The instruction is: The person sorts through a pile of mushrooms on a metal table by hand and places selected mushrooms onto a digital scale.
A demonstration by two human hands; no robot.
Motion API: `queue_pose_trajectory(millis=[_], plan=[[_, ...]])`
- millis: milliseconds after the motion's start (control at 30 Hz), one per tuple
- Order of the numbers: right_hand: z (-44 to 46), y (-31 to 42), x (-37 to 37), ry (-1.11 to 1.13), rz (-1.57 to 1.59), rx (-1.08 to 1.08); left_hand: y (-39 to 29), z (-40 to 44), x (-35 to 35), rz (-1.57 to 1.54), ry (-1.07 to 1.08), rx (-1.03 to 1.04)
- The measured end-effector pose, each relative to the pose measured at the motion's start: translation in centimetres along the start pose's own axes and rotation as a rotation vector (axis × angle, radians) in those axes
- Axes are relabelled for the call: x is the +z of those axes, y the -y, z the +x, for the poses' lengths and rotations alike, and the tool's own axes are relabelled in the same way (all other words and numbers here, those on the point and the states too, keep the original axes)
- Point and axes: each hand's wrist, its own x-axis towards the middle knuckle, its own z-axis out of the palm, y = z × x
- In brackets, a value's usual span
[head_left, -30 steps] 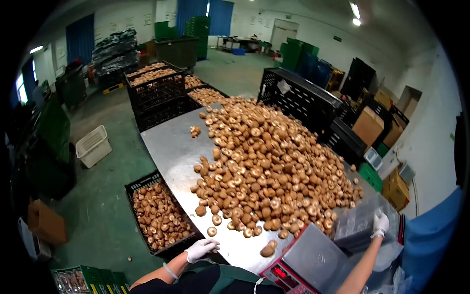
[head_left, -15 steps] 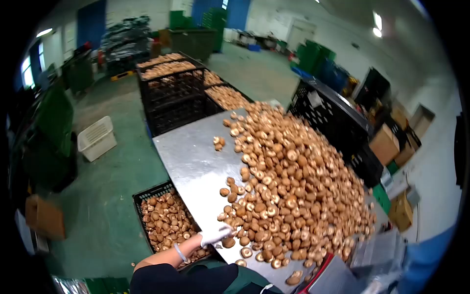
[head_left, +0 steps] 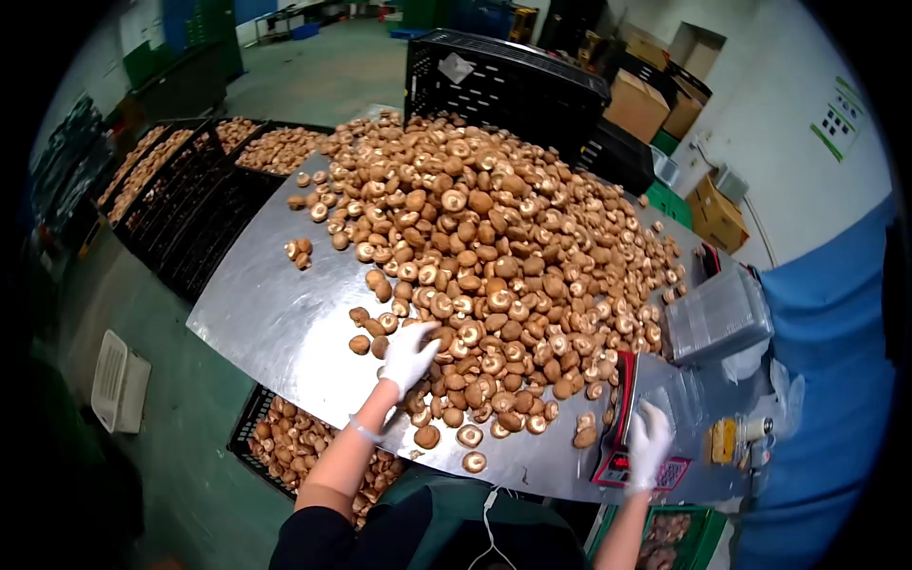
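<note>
My left hand [head_left: 408,359], in a white glove, is at the near left edge of a big heap of brown shiitake mushrooms [head_left: 503,256] on a metal table [head_left: 275,313]. Its fingers are apart and touch the mushrooms; none is plainly gripped. My right hand [head_left: 650,442], also gloved, is above a red-framed scale [head_left: 616,465]. Its fingers are bent at the edge of a clear plastic box [head_left: 679,399], which they seem to grip. The box's outline is faint.
A stack of clear boxes [head_left: 719,318] and a yellow item [head_left: 724,441] are on the right. Below the table are a black crate of mushrooms [head_left: 249,418] and a green crate [head_left: 705,532]. Black crates [head_left: 503,76] stand behind, with more at the left.
The view has swung right and down. My left hand has moved from the table's edge to the heap. My right hand and the scale now show clearly.
</note>
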Motion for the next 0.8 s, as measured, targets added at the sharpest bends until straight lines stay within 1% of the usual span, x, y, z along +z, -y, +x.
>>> queue_pose_trajectory(millis=[33, 67, 100, 133, 167, 200, 233, 267, 300, 333, 400, 433, 467, 533, 600, 633, 667, 700, 733, 800], plan=[[0.7, 2.7, 2.3, 0.079, 0.078, 0.016, 0.0, 1.1, 1.6, 0.100, 0.021, 0.077], [1.2, 2.5, 5.6, 0.172, 0.170, -0.057, -0.1, 2.1, 3.1, 0.200, 0.035, 0.155], [1.8, 4.5, 8.4, 0.196, 0.139, -0.146, -0.5, 2.9, 4.4, 0.232, 0.079, 0.162], [2.5, 7.0, 10.5, 0.252, 0.252, -0.161, -0.8, 3.5, 5.4, 0.266, 0.122, 0.170], [2.9, 7.9, 13.5, 0.304, 0.358, -0.137, -0.3, 3.9, 6.5, 0.399, 0.157, 0.223], [3.1, 8.4, 16.8, 0.267, 0.365, -0.188, -0.5, 4.1, 6.8, 0.447, 0.151, 0.222], [3.2, 9.0, 19.1, 0.284, 0.259, -0.284, -0.2, 4.2, 7.0, 0.424, 0.135, 0.226], [3.1, 9.2, 21.5, 0.278, 0.181, -0.324, 0.3, 4.2, 7.1, 0.401, 0.118, 0.226], [2.9, 9.1, 23.5, 0.337, 0.079, -0.297, 0.4, 4.0, 6.6, 0.349, 0.070, 0.226], [2.7, 9.0, 24.6, 0.396, -0.021, -0.269, 0.2, 3.7, 5.3, 0.213, 0.081, 0.178], [3.1, 9.1, 24.2, 0.456, 0.131, -0.185, -0.6, 2.3, 1.1, -0.002, 0.054, 0.115], [3.2, 8.7, 24.0, 0.390, 0.163, -0.232, -0.4, 1.3, -1.4, -0.145, 0.103, 0.068], [3.1, 8.3, 23.6, 0.376, 0.219, -0.179, 0.1, 0.3, -4.2, -0.287, 0.153, 0.022], [2.5, 10.5, 20.5, 0.592, 0.416, 0.058, 2.6, -2.8, -9.7, -0.412, 0.437, -0.095], [0.7, 12.2, 18.9, 0.945, 0.558, -0.153, 4.6, -5.1, -13.7, -0.482, 0.590, -0.184], [0.5, 13.7, 18.0, 0.932, 0.487, -0.405, 4.6, -5.5, -14.4, -0.553, 0.563, -0.279], [1.1, 14.3, 18.5, 0.833, 0.379, -0.550, 4.5, -5.8, -14.8, -0.618, 0.535, -0.374], [2.0, 14.1, 19.9, 0.695, 0.262, -0.584, 4.1, -5.3, -14.6, -0.479, 0.505, -0.387], [3.1, 13.6, 21.7, 0.554, 0.145, -0.622, 3.7, -4.5, -13.5, -0.437, 0.420, -0.402], [5.4, 12.7, 24.0, 0.396, -0.246, -0.663, 2.6, -2.5, -10.4, -0.459, 0.279, -0.435]])
